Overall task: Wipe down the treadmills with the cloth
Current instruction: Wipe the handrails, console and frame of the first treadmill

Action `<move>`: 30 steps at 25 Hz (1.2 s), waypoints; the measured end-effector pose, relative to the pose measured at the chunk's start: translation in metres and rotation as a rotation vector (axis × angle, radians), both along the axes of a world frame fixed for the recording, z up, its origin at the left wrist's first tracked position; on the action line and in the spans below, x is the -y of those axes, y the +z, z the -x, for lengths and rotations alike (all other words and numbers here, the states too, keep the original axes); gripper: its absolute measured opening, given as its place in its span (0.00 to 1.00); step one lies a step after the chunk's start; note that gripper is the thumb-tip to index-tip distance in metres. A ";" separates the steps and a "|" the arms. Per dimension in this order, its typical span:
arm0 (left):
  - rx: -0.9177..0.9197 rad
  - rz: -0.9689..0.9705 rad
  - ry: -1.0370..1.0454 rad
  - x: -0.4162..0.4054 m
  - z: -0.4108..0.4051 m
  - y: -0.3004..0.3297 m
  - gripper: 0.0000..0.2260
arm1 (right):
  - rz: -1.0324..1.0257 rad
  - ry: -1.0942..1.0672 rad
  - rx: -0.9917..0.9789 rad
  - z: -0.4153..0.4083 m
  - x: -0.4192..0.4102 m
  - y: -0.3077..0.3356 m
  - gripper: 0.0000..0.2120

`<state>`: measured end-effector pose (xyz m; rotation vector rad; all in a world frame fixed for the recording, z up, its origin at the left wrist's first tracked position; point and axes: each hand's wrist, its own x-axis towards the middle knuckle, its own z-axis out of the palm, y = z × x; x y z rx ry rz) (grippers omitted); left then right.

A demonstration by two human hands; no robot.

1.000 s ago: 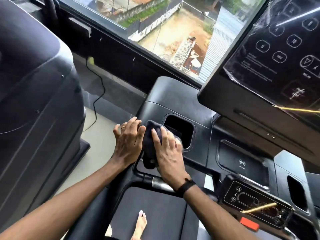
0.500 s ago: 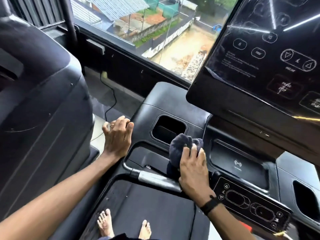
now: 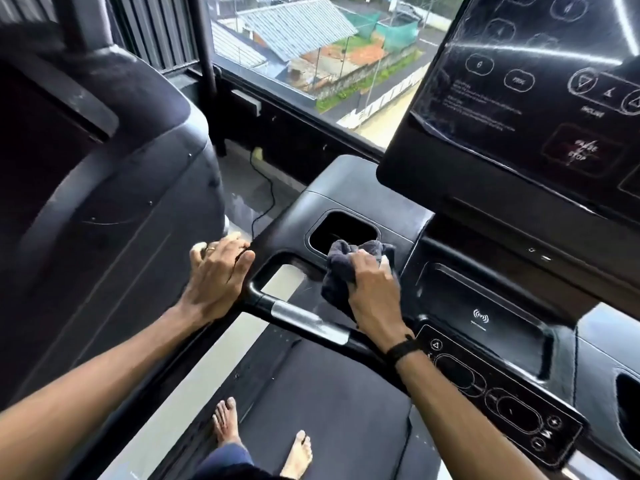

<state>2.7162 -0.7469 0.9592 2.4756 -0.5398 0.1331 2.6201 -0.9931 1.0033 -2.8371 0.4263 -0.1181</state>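
While the right hand [image 3: 372, 292] stays-free-of nothing else, fingers clamped on the bunched dark grey cloth [image 3: 343, 268], it presses that cloth onto the black plastic treadmill console [image 3: 346, 192], just below the rounded rectangular cup-holder recess [image 3: 341, 233]. Left hand [image 3: 216, 275] lies flat, fingers together, gripping nothing, braced on the console's outer edge beside the black loop handlebar with a silver sensor strip [image 3: 301, 315].

Risks, as I judge them:
- Black touch keypad with arrow buttons [image 3: 498, 393] sits right under the right wrist; a wide stroke could press a key.
- Person stands barefoot on the black running belt [image 3: 332, 393]; if it starts, slip hazard.
- Loose cloth tail hangs below the hand, could snag the handlebar.
- Large glossy display panel [image 3: 519, 98] above the hand wears film; hard rubbing may drag it.
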 end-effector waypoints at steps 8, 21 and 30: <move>-0.031 -0.077 -0.043 -0.030 0.035 -0.018 0.37 | -0.536 0.255 0.036 0.058 0.024 0.147 0.16; -0.001 -0.032 -0.081 -0.037 0.035 -0.019 0.30 | -0.126 0.127 -0.633 0.037 -0.032 0.038 0.36; -0.016 -0.038 -0.054 -0.036 0.036 -0.021 0.34 | 0.290 0.146 -0.311 0.039 -0.074 0.002 0.23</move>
